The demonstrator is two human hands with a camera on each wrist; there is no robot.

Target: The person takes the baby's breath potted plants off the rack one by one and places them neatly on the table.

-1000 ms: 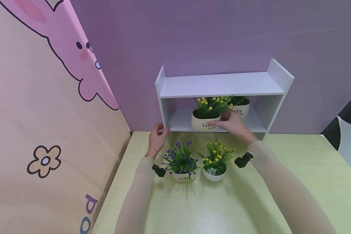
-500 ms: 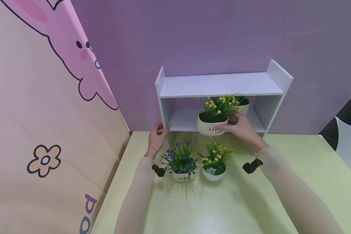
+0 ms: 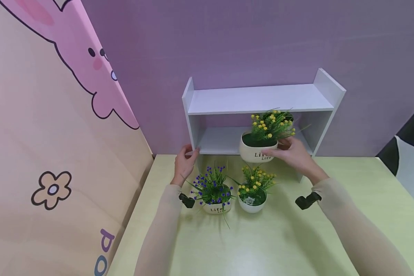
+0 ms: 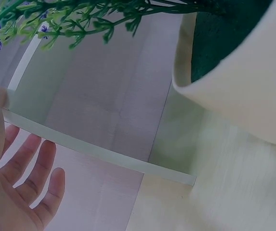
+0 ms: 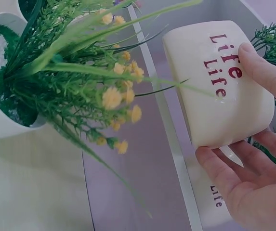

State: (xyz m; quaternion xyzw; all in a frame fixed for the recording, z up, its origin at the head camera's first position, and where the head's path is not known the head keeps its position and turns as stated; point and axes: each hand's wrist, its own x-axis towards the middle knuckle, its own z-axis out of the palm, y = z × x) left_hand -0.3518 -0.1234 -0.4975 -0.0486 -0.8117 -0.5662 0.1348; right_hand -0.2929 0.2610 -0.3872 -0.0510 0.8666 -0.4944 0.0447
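Observation:
In the head view my right hand [image 3: 298,157] grips the right end of a cream flowerpot [image 3: 250,152] with yellow flowers, at the front edge of the shelf unit's middle board. The right wrist view shows the thumb on the lettered front of the pot [image 5: 190,86] and the fingers under its end. My left hand [image 3: 184,165] holds the left side panel of the white shelf unit [image 3: 258,100]. In the left wrist view the thumb lies on one side of the panel [image 4: 94,148], the fingers on the other. A second lettered pot [image 5: 207,204], mostly hidden, stands behind the held one.
On the table [image 3: 227,245], before the shelf unit, stand a pot with purple-blue flowers [image 3: 212,191] and a white round pot with yellow flowers [image 3: 252,209]. A purple wall [image 3: 245,42] rises behind; a cartoon-printed panel [image 3: 55,126] borders the left side.
My right hand has moved the yellow-flowered pot to the right and slightly toward me, so it now covers most of the pot behind it. My left hand stays on the side panel.

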